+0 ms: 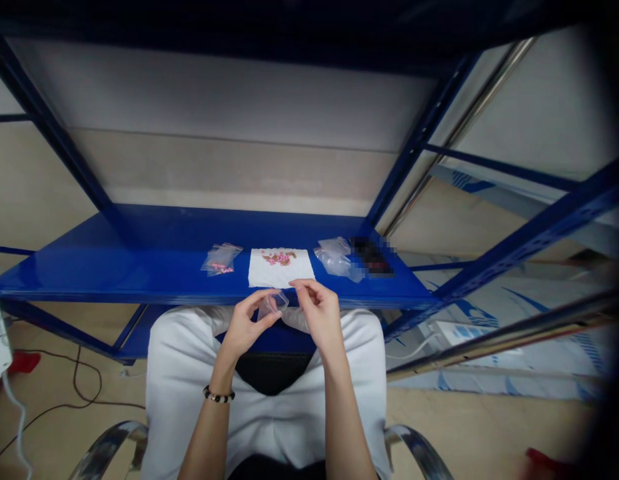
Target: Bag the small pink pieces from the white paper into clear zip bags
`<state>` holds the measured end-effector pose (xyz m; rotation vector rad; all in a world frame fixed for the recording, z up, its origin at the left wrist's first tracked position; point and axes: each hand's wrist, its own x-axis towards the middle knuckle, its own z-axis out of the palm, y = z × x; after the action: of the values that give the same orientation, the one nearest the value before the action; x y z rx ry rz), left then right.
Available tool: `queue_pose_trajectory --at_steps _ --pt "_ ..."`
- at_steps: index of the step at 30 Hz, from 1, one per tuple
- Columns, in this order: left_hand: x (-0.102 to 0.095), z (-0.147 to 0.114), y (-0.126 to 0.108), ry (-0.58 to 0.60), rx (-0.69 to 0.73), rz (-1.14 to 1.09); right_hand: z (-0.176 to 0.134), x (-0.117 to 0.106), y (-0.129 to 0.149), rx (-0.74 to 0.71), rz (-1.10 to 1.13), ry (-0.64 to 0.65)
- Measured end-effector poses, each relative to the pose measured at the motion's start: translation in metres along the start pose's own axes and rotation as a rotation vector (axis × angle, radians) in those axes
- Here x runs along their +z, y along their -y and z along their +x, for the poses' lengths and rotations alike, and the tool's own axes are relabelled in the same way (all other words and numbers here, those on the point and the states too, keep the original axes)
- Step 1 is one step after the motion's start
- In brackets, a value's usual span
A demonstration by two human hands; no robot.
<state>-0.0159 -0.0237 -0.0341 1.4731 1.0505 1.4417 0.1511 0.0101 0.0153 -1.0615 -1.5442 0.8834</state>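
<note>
A small clear plastic zip bag (272,304) is held between the thumb and fingers of my left hand (245,323), above my lap at the shelf's front edge. To its right, my right hand (320,313) is closed in a pinch by the front edge of a white sheet of paper (262,276). What its fingertips hold, if anything, is too small to make out. Pink and brownish beads (279,257) lie in a loose heap toward the back of the paper. Left of the paper lies a clear zip bag with several pink beads inside (221,260).
Several clear plastic bags (334,257) lie right of the paper, beside a dark, pixelated object (372,257). The blue shelf (154,257) has blue uprights (419,140) at both sides. Cables (84,393) run across the floor at left.
</note>
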Motion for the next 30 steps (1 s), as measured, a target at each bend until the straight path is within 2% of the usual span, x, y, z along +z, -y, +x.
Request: queue_pose_trajectory --at_steps 2,4,9,15,23,26,30 --pt "0.0 0.0 -0.001 -0.024 0.002 -0.035 0.021 -0.003 -0.015 -0.026 -0.138 -0.099" --pt "-0.001 0.0 -0.002 -0.054 0.002 -0.059 0.046 -0.004 -0.03 -0.072 -0.294 -0.119" --pt "0.001 0.002 -0.007 -0.055 -0.022 -0.073 0.086 0.0 -0.056 -0.177 -0.494 -0.032" --pt "0.008 0.004 -0.004 -0.044 -0.03 -0.107 0.085 0.006 -0.06 -0.219 -0.616 0.035" --pt "0.021 -0.001 -0.009 0.016 0.0 -0.105 0.086 0.014 -0.051 -0.077 -0.782 0.054" --pt "0.022 -0.001 -0.018 0.028 0.012 -0.116 0.092 0.014 -0.046 -0.034 -0.83 0.086" --pt "0.017 0.012 -0.043 0.083 0.058 -0.109 0.104 0.01 -0.037 -0.053 -0.814 0.173"
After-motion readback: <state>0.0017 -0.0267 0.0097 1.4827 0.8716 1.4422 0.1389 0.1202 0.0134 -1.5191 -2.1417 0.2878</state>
